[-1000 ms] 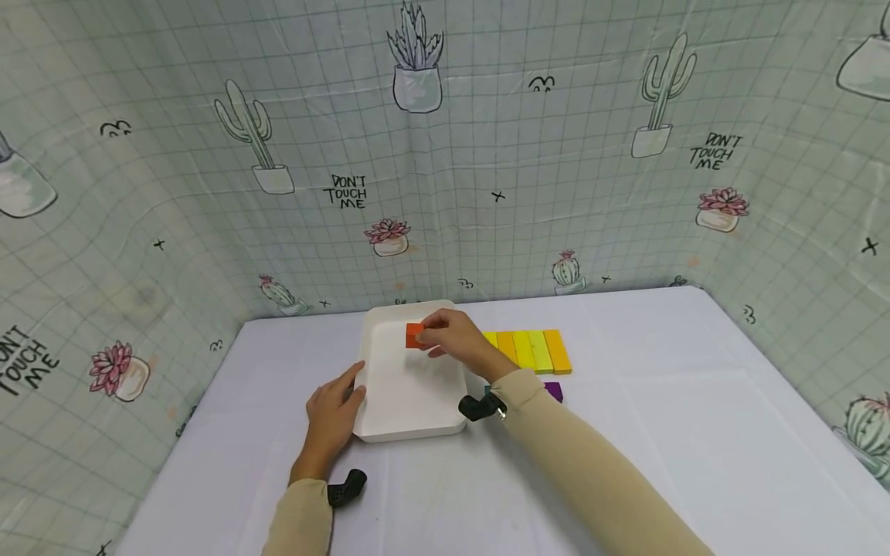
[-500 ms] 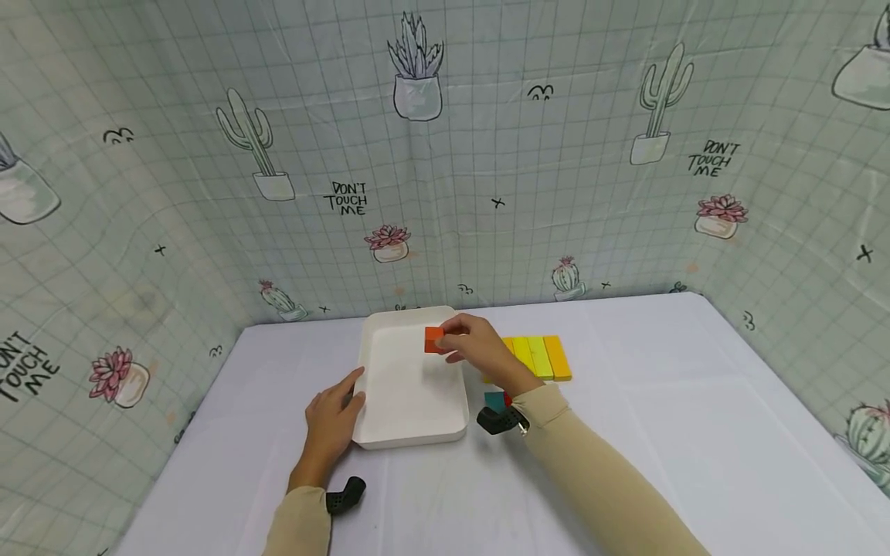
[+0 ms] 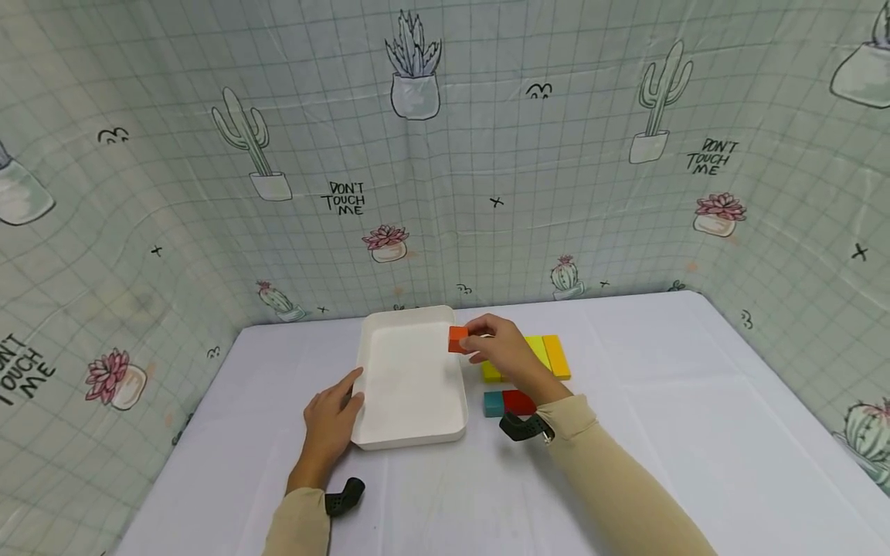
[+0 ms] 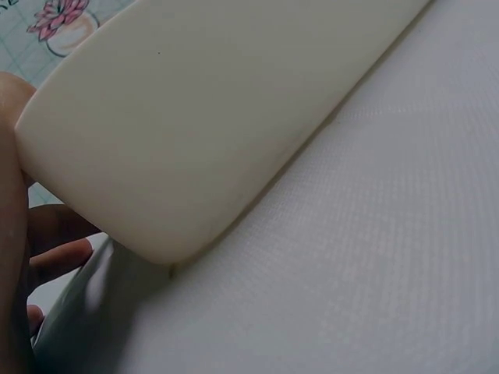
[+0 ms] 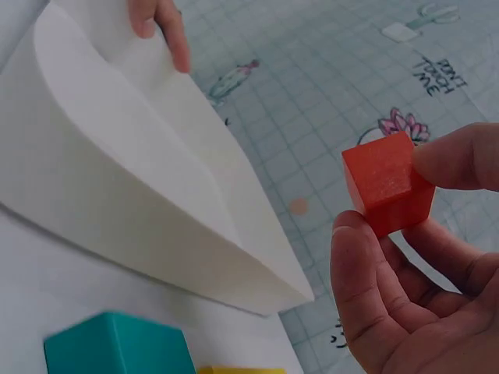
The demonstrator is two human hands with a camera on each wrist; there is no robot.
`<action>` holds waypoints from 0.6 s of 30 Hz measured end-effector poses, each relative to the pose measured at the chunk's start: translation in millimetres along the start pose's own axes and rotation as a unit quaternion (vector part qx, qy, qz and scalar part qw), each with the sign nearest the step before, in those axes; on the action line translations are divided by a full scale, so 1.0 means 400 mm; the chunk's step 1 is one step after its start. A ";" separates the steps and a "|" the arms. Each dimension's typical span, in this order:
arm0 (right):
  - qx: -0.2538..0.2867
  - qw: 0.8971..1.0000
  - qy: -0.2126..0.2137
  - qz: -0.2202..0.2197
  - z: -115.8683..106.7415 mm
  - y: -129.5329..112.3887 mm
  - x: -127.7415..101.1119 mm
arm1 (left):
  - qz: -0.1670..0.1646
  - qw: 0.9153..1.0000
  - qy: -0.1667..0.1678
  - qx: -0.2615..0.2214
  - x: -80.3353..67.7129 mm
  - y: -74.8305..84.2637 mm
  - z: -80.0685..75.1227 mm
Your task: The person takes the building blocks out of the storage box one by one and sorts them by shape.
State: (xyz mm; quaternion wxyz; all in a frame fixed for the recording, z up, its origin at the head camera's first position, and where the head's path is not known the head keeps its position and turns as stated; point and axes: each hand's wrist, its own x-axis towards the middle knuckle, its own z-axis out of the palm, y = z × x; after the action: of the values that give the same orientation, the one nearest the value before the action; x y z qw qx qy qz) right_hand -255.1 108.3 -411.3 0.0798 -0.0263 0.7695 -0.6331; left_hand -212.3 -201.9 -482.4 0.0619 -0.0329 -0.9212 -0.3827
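In the head view my right hand [image 3: 511, 351] pinches an orange-red cube block [image 3: 458, 340] over the right rim of a white tray [image 3: 410, 443]. The right wrist view shows the cube [image 5: 387, 183] held between the thumb and fingertips. My left hand [image 3: 330, 425] holds the tray's left side, with thumb and forefinger at the rim. From the left wrist, the tray wall [image 4: 179, 140] hides part of its fingers [image 4: 58, 261]. The tray lies flat on the table.
Right of the tray lies a row of yellow and orange blocks [image 3: 556, 357], partly behind my right hand. Nearer me are a teal block [image 3: 494, 405] and a red block [image 3: 516, 402]. A white cloth [image 3: 660, 417] covers the table, and a cactus-print curtain [image 3: 452, 154] stands behind.
My right hand has carried the orange-red cube rightward, from above the tray's middle to its right rim. The teal and red blocks have come into view. My left hand stays put.
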 end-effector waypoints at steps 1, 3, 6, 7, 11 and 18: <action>-0.001 1.000 0.003 0.001 -0.006 0.002 -0.004 | -0.001 1.000 0.000 -0.001 0.000 0.001 0.000; -0.006 1.000 0.006 -0.005 -0.021 0.006 -0.015 | -0.002 1.000 -0.001 -0.004 0.000 0.004 -0.001; -0.007 1.000 0.009 -0.014 -0.043 0.011 -0.025 | -0.003 1.000 -0.002 -0.004 0.003 0.009 -0.002; -0.008 1.000 0.009 -0.016 -0.049 0.012 -0.028 | -0.003 1.000 -0.002 -0.004 0.003 0.010 -0.002; -0.003 1.000 0.012 -0.015 -0.071 0.016 -0.040 | -0.004 1.000 0.000 -0.002 0.003 0.011 -0.003; -0.022 0.999 0.022 -0.019 -0.097 0.028 -0.060 | -0.006 1.000 0.005 -0.003 -0.001 0.004 -0.002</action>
State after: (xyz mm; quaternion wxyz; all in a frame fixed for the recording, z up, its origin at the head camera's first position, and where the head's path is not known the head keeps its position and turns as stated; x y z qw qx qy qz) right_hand -236.9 151.3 -412.8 0.0505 -0.0285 0.7842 -0.6178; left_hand -211.8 -201.3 -480.6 0.0636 -0.0257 -0.9199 -0.3861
